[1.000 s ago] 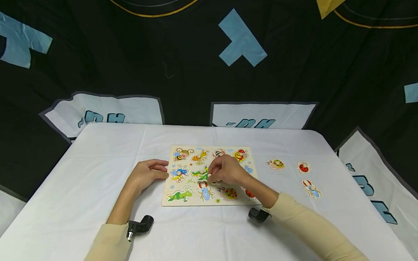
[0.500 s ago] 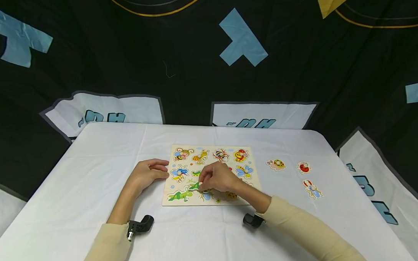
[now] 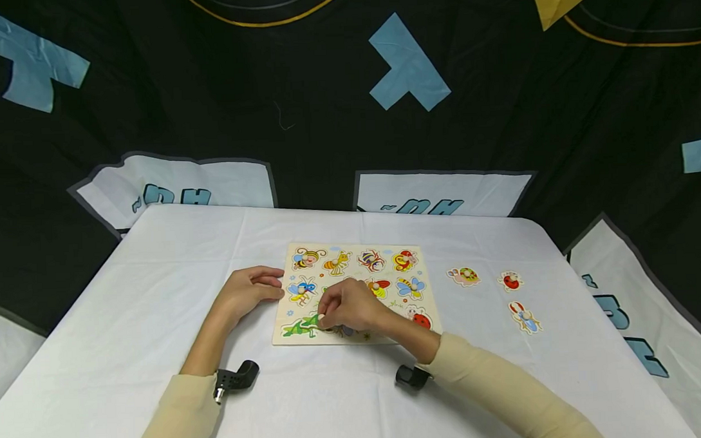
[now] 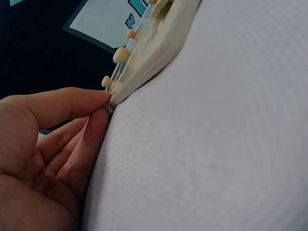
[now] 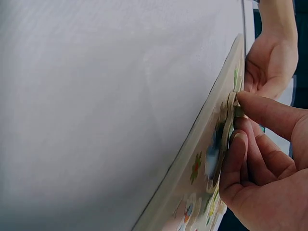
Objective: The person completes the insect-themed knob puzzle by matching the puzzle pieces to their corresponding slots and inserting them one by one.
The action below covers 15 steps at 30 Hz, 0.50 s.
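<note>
A pale wooden insect puzzle board lies on the table. My right hand pinches the knob of a green grasshopper puzzle piece, which overlaps the green grasshopper picture at the board's lower left corner. In the right wrist view, thumb and fingers close around the piece, right over the board's surface. My left hand touches the board's left edge with thumb and fingertips. From the left wrist, round knobs stand up along the board. The right hand covers part of the lower middle pictures.
Right of the board lie three loose pieces: a snail, a ladybug and a blue beetle. A white cloth covers the table. Behind it hangs a black curtain.
My right hand has moved left and toward me across the board, carrying the green grasshopper piece from the middle to the lower left corner. The left hand stays at the edge.
</note>
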Each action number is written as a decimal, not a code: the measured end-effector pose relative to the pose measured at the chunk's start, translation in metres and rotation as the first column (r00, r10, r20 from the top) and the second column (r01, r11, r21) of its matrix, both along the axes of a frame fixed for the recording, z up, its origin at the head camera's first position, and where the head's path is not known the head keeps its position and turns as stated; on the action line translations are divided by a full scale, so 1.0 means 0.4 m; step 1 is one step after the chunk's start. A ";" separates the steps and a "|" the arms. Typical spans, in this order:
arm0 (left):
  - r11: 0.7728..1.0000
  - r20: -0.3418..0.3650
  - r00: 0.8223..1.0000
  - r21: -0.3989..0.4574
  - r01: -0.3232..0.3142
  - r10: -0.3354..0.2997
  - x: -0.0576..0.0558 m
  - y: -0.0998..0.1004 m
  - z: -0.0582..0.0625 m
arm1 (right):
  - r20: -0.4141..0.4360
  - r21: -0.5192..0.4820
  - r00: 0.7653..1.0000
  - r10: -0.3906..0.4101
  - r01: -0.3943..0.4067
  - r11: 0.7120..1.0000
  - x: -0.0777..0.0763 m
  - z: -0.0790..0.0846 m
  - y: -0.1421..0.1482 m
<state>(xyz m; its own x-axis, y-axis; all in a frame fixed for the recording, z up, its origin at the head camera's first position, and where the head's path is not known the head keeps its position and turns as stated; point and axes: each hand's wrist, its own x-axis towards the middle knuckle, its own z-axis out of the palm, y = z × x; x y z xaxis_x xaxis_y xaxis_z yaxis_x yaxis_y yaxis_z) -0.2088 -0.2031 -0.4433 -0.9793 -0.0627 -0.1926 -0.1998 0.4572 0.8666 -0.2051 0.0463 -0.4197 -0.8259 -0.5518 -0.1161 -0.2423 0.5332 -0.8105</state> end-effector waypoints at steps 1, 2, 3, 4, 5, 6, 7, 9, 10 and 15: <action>1.000 0.000 1.000 0.003 -0.002 0.002 0.000 0.000 0.000 | -0.005 -0.002 1.000 0.005 -0.005 1.000 0.001 0.000 -0.003; 1.000 -0.002 1.000 0.006 0.000 0.000 0.000 0.000 0.001 | -0.014 -0.003 1.000 0.010 -0.010 1.000 0.002 0.001 -0.006; 1.000 -0.002 1.000 0.008 0.000 0.000 0.000 0.000 0.001 | -0.021 -0.002 1.000 0.016 -0.016 1.000 0.003 0.002 -0.009; 1.000 -0.002 1.000 0.008 0.002 -0.002 -0.001 -0.001 0.001 | -0.027 -0.004 0.999 0.021 -0.021 1.000 0.004 0.002 -0.012; 1.000 -0.001 1.000 0.011 0.002 -0.002 -0.001 -0.001 0.001 | -0.032 -0.008 0.999 0.026 -0.027 1.000 0.005 0.003 -0.015; 1.000 -0.001 1.000 0.012 0.002 -0.002 -0.001 -0.001 0.002 | -0.033 -0.014 0.999 0.032 -0.032 0.999 0.006 0.003 -0.018; 1.000 0.000 1.000 0.014 0.002 -0.002 -0.001 -0.001 0.002 | -0.034 -0.017 0.999 0.037 -0.038 0.999 0.007 0.004 -0.021; 1.000 0.002 1.000 0.016 0.000 0.000 -0.001 -0.001 0.002 | -0.032 -0.017 0.998 0.049 -0.049 0.999 0.008 0.005 -0.026; 1.000 0.004 1.000 0.017 -0.001 0.001 -0.001 -0.002 0.002 | -0.029 -0.017 0.998 0.052 -0.053 0.998 0.009 0.005 -0.029; 1.000 0.005 1.000 0.012 0.003 -0.003 0.000 -0.005 0.002 | -0.029 -0.014 0.998 0.064 -0.064 0.998 0.011 0.005 -0.041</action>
